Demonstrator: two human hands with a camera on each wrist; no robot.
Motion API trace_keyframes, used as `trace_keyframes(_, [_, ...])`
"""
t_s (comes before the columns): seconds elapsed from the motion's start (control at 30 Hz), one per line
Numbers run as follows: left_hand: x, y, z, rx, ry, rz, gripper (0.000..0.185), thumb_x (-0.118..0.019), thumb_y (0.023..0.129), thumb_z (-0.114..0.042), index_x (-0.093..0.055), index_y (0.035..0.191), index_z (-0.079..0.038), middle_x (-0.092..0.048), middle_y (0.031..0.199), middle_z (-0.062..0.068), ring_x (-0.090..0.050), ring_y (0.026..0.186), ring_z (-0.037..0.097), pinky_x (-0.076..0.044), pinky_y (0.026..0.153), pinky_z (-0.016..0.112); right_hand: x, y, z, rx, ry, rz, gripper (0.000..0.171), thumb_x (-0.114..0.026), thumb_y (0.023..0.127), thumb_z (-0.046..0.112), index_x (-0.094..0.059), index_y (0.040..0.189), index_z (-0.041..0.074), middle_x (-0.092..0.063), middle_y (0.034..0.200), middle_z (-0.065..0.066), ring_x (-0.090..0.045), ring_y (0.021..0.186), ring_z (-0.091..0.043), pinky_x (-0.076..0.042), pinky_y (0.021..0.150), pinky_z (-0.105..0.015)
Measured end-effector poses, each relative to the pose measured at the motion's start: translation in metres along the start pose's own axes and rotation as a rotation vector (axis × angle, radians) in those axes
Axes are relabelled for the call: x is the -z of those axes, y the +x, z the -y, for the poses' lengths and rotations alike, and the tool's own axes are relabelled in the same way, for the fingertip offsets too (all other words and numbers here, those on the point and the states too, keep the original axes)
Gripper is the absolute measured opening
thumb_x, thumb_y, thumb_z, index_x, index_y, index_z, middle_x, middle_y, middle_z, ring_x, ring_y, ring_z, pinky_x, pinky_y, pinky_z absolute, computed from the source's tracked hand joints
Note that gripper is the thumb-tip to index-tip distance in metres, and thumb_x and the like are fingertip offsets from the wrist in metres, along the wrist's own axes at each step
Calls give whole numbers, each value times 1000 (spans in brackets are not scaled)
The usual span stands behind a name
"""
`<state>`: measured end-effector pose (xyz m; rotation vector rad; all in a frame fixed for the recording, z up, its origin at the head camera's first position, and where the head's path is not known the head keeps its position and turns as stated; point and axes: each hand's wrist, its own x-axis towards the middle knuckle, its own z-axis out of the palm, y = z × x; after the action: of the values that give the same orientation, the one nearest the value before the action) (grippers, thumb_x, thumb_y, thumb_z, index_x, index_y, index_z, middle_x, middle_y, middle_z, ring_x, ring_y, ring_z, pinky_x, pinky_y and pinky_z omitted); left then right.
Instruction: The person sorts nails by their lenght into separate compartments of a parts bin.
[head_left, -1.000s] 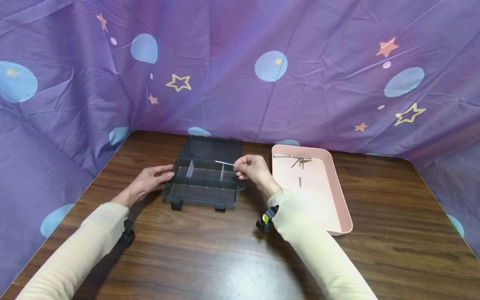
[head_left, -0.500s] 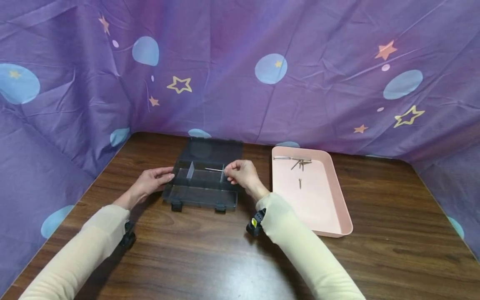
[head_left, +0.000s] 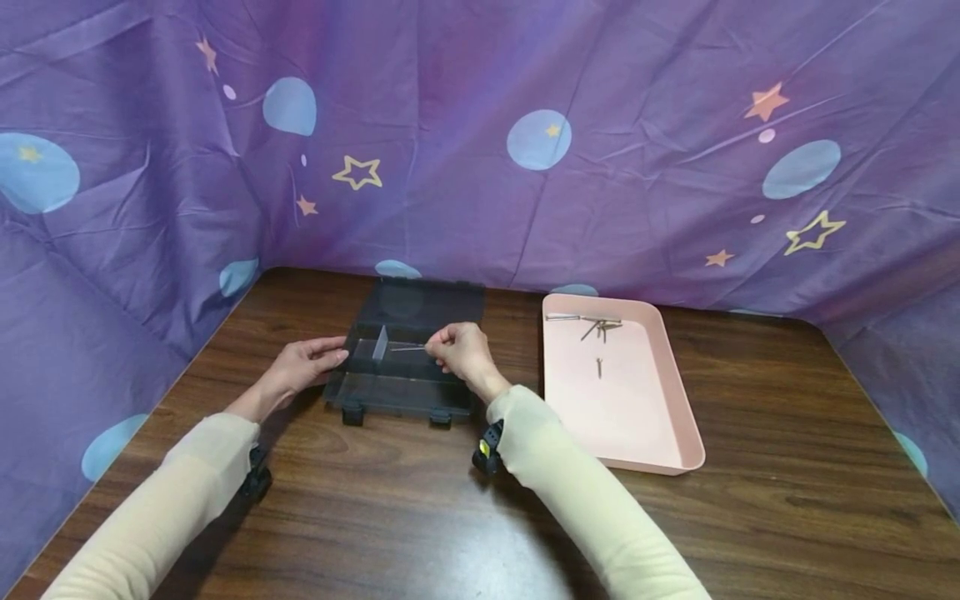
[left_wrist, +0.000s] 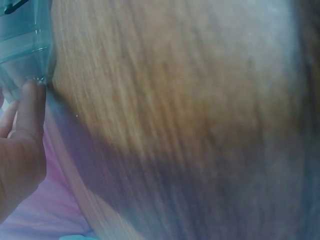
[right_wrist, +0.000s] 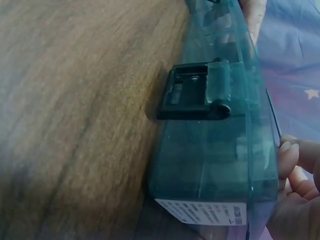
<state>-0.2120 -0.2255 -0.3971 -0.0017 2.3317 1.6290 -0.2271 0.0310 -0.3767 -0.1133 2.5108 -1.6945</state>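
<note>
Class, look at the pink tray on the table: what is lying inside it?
Inside the pink tray lie a few small metal nails or pins near its far end, one apart from them. Their exact count is unclear.

left hand (head_left: 300, 367): fingers resting on left edge of organizer box (head_left: 405, 362)
right hand (head_left: 459, 350): pinching thin metal rod (head_left: 407, 348) over box compartments
pink tray (head_left: 660, 433): right of box, small metal parts (head_left: 596, 325) inside

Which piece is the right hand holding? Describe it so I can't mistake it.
On the table left of the pink tray sits a dark clear box. Above its middle, the right hand pinches a thin metal pin, longer than the small pins in the tray.
</note>
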Motion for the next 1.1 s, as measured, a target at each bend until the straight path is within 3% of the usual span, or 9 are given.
trace_keyframes(0.13, [0, 0, 1, -1, -13, 0, 54, -51, 98, -22, -34, 143, 3, -36, 144, 24, -37, 130, 34, -42, 104, 39, -2, 0, 1, 7, -73, -8, 6, -68, 82, 3, -71, 79, -2, -56, 55, 0, -49, 47, -5, -50, 45, -18])
trace_keyframes(0.33, [0, 1, 0, -2, -13, 2, 54, -51, 98, -21, -33, 143, 4, -36, 145, 24, -37, 131, 34, -41, 104, 40, -1, 2, 2, -13, -68, -2, 7, -69, 82, 3, -72, 79, -3, -66, 66, -15, -48, 45, -4, -46, 42, -16])
trace_keyframes(0.57, [0, 1, 0, 11, -19, 5, 55, -51, 98, -22, -33, 143, 3, -35, 145, 23, -36, 131, 33, -40, 104, 40, -2, 5, 2, -91, 69, 8, 8, -65, 83, -2, -71, 83, -8, -70, 83, -21, -49, 45, -3, -45, 40, -13])
trace_keyframes(0.7, [0, 1, 0, 7, -16, 5, 55, -51, 98, -23, -33, 144, 2, -36, 145, 24, -37, 131, 33, -41, 104, 41, -2, 7, 2, -121, 161, 10, 9, -64, 83, -4, -69, 87, -12, -69, 77, -20, -50, 43, -3, -47, 40, -12])
trace_keyframes(0.9, [0, 0, 0, 5, -17, 10, 55, -51, 98, -22, -32, 144, 2, -36, 145, 24, -36, 131, 33, -40, 105, 41, -1, 7, 1, -136, 199, 19, 10, -64, 84, -5, -68, 89, -13, -62, 64, -6, -51, 42, -3, -47, 40, -13])
trace_keyframes(1.1, [-1, 1, 0, 7, -20, 8, 55, -51, 98, -22, -32, 144, 2, -35, 145, 23, -37, 131, 32, -39, 105, 40, 0, 7, -2, -139, 259, 17, 11, -63, 85, -6, -66, 92, -15, -64, 68, -13, -51, 42, -3, -48, 42, -13])
